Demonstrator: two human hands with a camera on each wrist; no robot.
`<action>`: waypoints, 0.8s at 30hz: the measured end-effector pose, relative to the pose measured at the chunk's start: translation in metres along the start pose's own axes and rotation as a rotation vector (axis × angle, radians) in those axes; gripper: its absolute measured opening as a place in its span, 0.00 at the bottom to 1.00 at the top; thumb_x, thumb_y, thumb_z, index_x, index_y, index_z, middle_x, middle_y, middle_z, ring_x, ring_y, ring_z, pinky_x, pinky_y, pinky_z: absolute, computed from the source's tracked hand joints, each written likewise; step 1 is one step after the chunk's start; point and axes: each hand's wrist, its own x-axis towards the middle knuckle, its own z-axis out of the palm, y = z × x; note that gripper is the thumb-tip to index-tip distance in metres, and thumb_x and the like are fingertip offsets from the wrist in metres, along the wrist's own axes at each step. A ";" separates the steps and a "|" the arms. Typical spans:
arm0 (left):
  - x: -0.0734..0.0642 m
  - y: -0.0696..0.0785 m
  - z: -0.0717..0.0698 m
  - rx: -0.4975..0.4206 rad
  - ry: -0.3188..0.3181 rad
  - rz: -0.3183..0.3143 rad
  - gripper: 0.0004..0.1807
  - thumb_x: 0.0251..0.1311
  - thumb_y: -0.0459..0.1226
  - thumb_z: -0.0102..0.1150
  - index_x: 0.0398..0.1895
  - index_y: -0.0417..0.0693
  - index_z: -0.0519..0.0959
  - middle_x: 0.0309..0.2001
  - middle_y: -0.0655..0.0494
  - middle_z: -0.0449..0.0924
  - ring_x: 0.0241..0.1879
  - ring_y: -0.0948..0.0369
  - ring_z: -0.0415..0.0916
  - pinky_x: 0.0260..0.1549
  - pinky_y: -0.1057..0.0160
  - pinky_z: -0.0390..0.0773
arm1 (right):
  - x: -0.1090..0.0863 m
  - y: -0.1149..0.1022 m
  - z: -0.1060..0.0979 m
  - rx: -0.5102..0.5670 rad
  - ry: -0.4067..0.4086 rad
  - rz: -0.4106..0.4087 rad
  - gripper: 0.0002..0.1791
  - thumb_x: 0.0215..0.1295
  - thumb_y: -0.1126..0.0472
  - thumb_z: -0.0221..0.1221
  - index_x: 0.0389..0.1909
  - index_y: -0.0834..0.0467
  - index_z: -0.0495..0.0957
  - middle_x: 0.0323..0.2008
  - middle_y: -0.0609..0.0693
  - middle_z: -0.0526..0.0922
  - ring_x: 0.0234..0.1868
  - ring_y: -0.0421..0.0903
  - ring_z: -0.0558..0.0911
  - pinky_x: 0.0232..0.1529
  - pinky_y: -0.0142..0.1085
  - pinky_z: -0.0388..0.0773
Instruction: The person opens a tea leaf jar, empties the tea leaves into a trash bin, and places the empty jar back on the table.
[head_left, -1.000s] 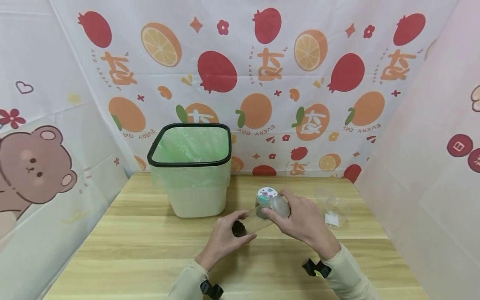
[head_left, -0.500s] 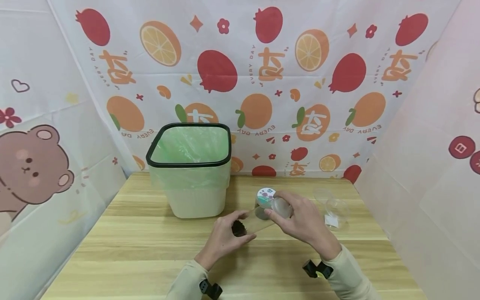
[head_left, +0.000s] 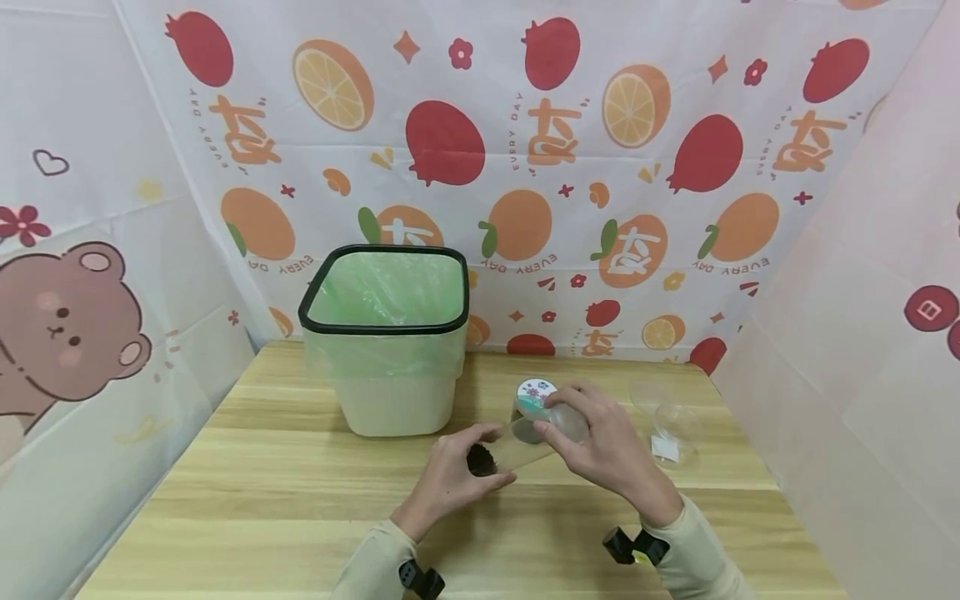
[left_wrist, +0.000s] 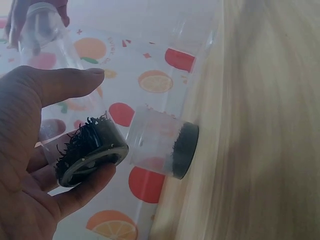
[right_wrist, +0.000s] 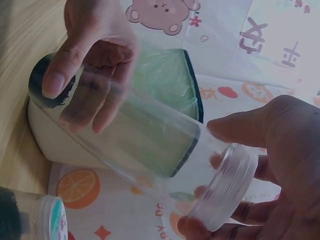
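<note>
My left hand (head_left: pixel 453 475) grips the base of a clear plastic jar (left_wrist: pixel 92 145), which is tilted and has dark, curly shreds gathered at its bottom end. At the other end, my right hand (head_left: pixel 607 442) holds a clear lid (right_wrist: pixel 232 187) between thumb and fingers, right at the jar's mouth. Just behind the held jar stands a shorter clear jar (left_wrist: pixel 160 145), also with dark contents low inside. A white lid printed with flowers and a green patch (head_left: pixel 535 392) tops it; the held jar partly hides this jar in the head view.
To the left at the back stands a cream bin (head_left: pixel 393 408) with a black rim and a green liner. Clear round plastic pieces (head_left: pixel 681 417) and a small white packet (head_left: pixel 664 448) lie at the right of the wooden table (head_left: pixel 300 500). Printed cloth surrounds it.
My right fingers have shifted a little around the lid, which has moved slightly right and down. The left hand keeps its grip on the jar. The head view has shifted a little.
</note>
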 end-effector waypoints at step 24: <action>0.004 0.003 0.001 -0.057 -0.009 -0.002 0.32 0.42 0.43 0.83 0.54 0.52 0.82 0.47 0.55 0.89 0.48 0.61 0.87 0.50 0.56 0.85 | 0.004 0.010 -0.002 0.207 0.225 -0.226 0.23 0.44 0.67 0.79 0.43 0.57 0.83 0.44 0.52 0.85 0.40 0.46 0.86 0.48 0.24 0.80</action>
